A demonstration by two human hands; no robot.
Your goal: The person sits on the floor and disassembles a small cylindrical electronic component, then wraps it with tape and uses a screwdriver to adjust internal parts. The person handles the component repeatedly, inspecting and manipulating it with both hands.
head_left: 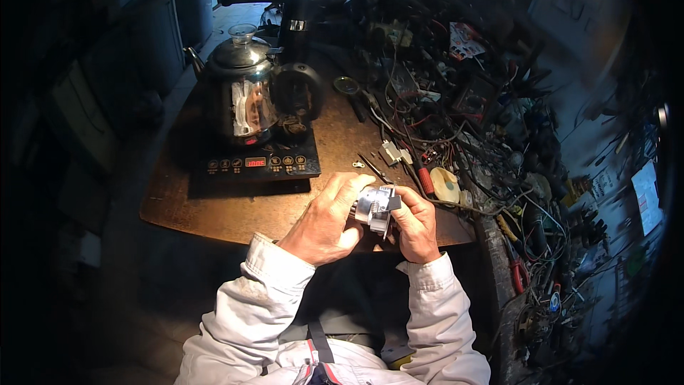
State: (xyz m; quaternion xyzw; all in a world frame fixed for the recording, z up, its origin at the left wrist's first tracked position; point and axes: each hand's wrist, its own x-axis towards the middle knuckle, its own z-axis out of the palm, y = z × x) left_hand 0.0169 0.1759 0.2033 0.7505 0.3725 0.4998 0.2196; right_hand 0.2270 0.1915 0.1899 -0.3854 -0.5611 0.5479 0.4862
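Both hands hold a small silvery metal part (pixel 375 204) with a round ribbed body, just above the near edge of a brown wooden table (pixel 214 207). My left hand (pixel 324 224) wraps around its left side. My right hand (pixel 415 227) pinches its right side with thumb and fingers. The underside of the part is hidden by my fingers. Pale jacket sleeves cover both forearms.
A glass kettle (pixel 242 93) stands on a black electric tea stove (pixel 253 167) at the table's back left. A red-handled screwdriver (pixel 425 180), a tape roll (pixel 446 184) and a magnifier (pixel 347 85) lie nearby. Tangled wires and tools (pixel 499 135) crowd the right side.
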